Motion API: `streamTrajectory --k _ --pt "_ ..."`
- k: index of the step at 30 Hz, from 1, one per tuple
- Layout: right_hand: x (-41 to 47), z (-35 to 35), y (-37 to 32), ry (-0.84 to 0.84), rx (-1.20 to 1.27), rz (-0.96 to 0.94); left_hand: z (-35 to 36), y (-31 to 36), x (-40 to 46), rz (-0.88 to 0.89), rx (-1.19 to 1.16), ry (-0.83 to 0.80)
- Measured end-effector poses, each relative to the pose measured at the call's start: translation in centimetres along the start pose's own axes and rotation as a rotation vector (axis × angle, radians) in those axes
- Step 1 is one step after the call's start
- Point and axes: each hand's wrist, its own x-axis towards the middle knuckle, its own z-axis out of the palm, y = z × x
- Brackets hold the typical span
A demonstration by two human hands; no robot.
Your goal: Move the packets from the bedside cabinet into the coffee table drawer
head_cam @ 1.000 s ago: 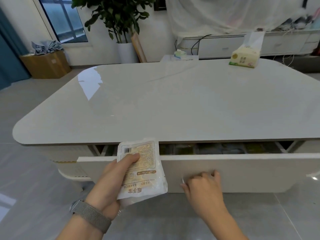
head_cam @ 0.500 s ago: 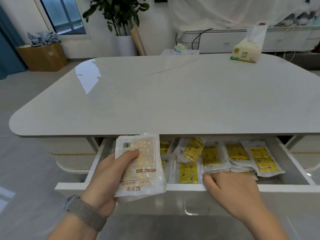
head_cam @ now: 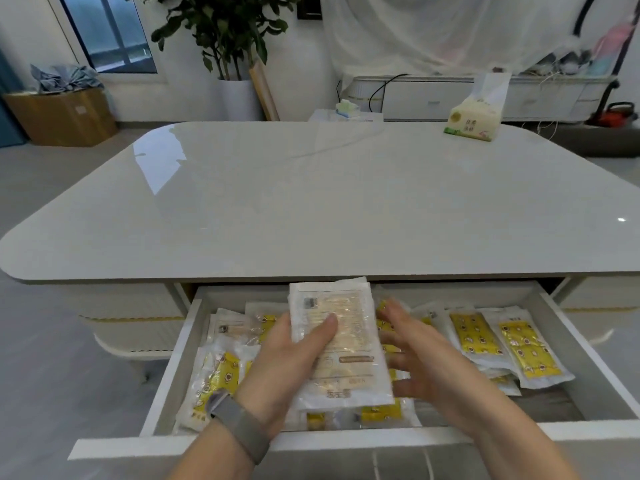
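Note:
The coffee table drawer (head_cam: 180, 355) stands pulled far out under the glossy white tabletop (head_cam: 311, 202). Several yellow-and-clear packets (head_cam: 526, 348) lie inside it in a loose layer. My left hand (head_cam: 294, 362) grips a white packet (head_cam: 346, 344) with its printed back up, thumb across its face, above the middle of the drawer. Just right of that packet is my right hand (head_cam: 426, 358), fingers spread and straight, over the packets in the drawer. The bedside cabinet is out of view.
A tissue pack (head_cam: 474, 123) sits on the table's far right corner. Beyond the table stand a potted plant (head_cam: 228, 46), a cardboard box (head_cam: 59, 116) at far left and a low white cabinet (head_cam: 450, 95) along the wall.
The drawer slid from nearly closed to far out. My right hand left the drawer front and moved in over the packets. My left hand carried the white packet over the drawer's middle.

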Motion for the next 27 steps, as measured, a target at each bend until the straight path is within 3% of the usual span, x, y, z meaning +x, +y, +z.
streamTrajectory --k 4,6,8,11,15,18,27 --pt "1.6 0.7 -0.6 -0.015 0.019 -0.027 0.9 -0.4 0.0 0.036 0.122 -0.091" --pt "1.5 -1.2 -1.0 0.019 -0.027 0.021 0.1 -0.1 0.4 0.084 0.350 -0.087" --pt "1.1 -4.2 -1.5 0.056 -0.102 0.126 -0.9 0.3 0.7 0.190 0.656 -0.036" --pt "0.8 -8.8 -1.6 0.110 -0.244 0.372 -2.0 0.5 1.2 0.329 0.881 0.037" --pt "1.8 -12.8 1.1 0.043 -0.529 0.651 -2.5 0.5 1.7 0.377 0.973 0.100" --pt "3.4 -13.7 3.3 0.064 -0.521 0.743 -2.6 0.6 1.7 0.399 1.057 0.102" --pt "5.3 -12.1 5.4 0.133 -0.438 0.646 -2.9 0.8 0.7 0.420 1.178 0.104"
